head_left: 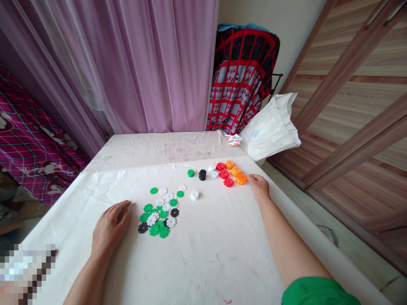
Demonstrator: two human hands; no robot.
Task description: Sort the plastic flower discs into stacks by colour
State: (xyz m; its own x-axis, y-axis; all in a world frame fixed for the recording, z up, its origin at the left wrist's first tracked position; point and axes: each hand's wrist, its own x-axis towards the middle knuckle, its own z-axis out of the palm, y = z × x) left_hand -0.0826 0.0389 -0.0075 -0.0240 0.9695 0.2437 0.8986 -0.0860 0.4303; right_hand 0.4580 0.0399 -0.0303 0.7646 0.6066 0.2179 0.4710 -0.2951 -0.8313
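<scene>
My left hand (111,224) rests on the white cloth left of a loose spread of snowflake discs, fingers loosely bent and nothing in them. The spread mixes green discs (163,231), white discs (171,222) and black discs (174,212). My right hand (259,185) reaches to the far right, its fingers stretched out beside a stack of orange discs (241,179); whether the fingertips touch it I cannot tell. Near it stand red disc stacks (228,182), more orange ones, white discs (214,174), a black stack (202,175), a green stack (190,173) and a separate white stack (195,195).
A white plastic bag (270,127) hangs at the table's right back edge, beside a small patterned paper item (233,140). Behind are a purple curtain (159,63) and a chair covered with red checked cloth (241,80). A wooden wardrobe (349,106) stands right.
</scene>
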